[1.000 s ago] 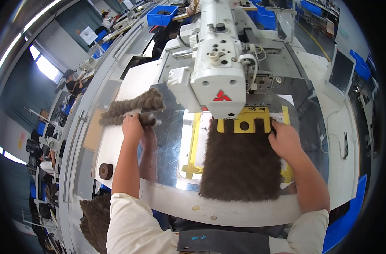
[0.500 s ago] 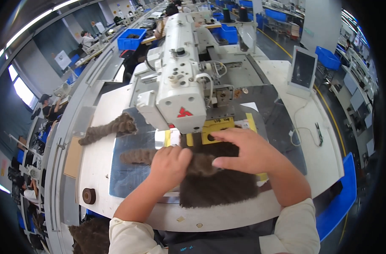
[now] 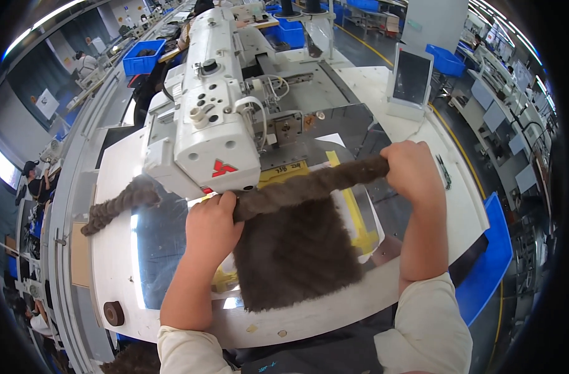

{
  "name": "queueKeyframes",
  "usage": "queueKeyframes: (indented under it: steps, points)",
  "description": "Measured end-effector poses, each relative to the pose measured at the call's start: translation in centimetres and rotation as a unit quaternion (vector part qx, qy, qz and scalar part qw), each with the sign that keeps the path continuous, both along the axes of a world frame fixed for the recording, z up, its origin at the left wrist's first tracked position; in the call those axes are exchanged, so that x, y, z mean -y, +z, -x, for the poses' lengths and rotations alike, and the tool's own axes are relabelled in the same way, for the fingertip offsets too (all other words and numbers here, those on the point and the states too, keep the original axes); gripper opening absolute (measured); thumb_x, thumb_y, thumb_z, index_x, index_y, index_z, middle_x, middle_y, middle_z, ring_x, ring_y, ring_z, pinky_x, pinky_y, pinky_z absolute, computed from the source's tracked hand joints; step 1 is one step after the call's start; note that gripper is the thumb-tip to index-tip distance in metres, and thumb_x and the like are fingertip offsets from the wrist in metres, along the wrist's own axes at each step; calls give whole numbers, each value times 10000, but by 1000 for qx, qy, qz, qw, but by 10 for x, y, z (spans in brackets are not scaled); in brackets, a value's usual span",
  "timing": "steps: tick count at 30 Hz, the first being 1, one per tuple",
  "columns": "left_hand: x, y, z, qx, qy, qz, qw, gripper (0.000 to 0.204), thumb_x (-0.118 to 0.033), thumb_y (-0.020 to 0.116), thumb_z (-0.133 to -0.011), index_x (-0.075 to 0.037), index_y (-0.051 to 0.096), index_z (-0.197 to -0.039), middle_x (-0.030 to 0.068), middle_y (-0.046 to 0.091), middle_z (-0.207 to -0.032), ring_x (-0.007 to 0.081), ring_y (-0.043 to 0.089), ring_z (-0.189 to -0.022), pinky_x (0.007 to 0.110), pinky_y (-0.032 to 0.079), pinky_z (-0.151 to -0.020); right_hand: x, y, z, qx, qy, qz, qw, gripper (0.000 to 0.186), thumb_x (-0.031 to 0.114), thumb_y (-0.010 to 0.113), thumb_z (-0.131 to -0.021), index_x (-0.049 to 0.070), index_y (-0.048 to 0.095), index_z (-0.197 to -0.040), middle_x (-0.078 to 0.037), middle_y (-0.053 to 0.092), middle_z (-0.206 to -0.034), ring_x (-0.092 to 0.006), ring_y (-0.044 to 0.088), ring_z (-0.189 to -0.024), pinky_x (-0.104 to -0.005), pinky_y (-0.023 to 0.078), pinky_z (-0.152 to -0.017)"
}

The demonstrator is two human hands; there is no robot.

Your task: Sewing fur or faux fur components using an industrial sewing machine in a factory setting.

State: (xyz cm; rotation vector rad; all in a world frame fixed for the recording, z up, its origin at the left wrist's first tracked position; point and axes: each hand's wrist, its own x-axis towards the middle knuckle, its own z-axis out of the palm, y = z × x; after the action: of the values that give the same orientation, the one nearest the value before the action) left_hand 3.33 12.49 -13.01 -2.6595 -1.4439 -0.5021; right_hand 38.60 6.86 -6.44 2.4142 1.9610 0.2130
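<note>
My left hand (image 3: 212, 224) and my right hand (image 3: 411, 171) grip opposite ends of a long, twisted brown fur strip (image 3: 309, 187), stretched taut at a slant before the white sewing machine's head (image 3: 206, 137). Beneath the strip lies a dark brown fur panel (image 3: 297, 262) on the metal work plate (image 3: 159, 255). Behind the strip a yellow template (image 3: 283, 172) partly shows, with yellow tape on white sheets at the sides. A second twisted fur strip (image 3: 119, 210) lies to the left of the machine.
A brown tape roll (image 3: 113, 313) sits at the front left, scissors (image 3: 443, 168) and a small screen (image 3: 409, 81) on the right. A blue bin (image 3: 493, 262) hangs beside the table's right edge; more bins stand behind. Co-workers (image 3: 35, 181) work along the left.
One fur strip moved from the left to in front of the machine, first bunched over the panel, now stretched between both hands. My right hand left the panel's edge and took the strip's right end.
</note>
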Motion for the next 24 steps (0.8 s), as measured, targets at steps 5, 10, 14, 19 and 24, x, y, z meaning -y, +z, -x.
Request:
queueKeyframes:
  steps: [5, 10, 14, 19, 24]
  points:
    - [23, 1, -17, 35, -61, 110, 991, 383, -150, 791, -745, -47, 592, -1055, 151, 675, -921, 392, 685, -838, 477, 557, -726, -5, -23, 38, -94, 259, 54, 960, 136, 94, 753, -750, 64, 692, -868, -150, 709, -852, -375, 694, -908, -499, 515, -784]
    - [28, 2, -22, 197, -162, 200, 946, 520, -39, 751, -743, -54, 582, -1235, 145, 660, -961, 390, 666, -865, 429, 548, -748, -2, -49, 94, -252, 369, 87, 890, 282, 148, 750, -837, 45, 606, -1057, -169, 691, -952, -396, 679, -940, -502, 529, -810]
    - [17, 7, -11, 350, -163, 219, 896, 394, 3, 789, -757, -23, 695, -1139, 126, 689, -984, 268, 678, -863, 331, 535, -768, -4, -33, 79, -291, 334, 76, 893, 282, 137, 735, -849, 36, 602, -1076, -175, 687, -967, -415, 666, -961, -506, 525, -821]
    - [28, 5, -10, 422, -138, 260, 858, 222, -101, 845, -864, 21, 730, -1009, 59, 707, -835, 124, 629, -711, 267, 518, -675, 4, -21, 71, -303, 335, 163, 877, 360, 142, 730, -866, 32, 618, -1190, -182, 699, -1025, -415, 662, -993, -489, 525, -844]
    - [31, -1, -7, 499, -8, 431, 752, 279, -234, 777, -969, 8, 703, -852, 3, 661, -751, 57, 571, -652, 221, 472, -606, 11, -35, 94, -350, 407, -2, 844, 306, 184, 745, -880, -6, 597, -1068, -184, 681, -918, -404, 674, -919, -494, 525, -793]
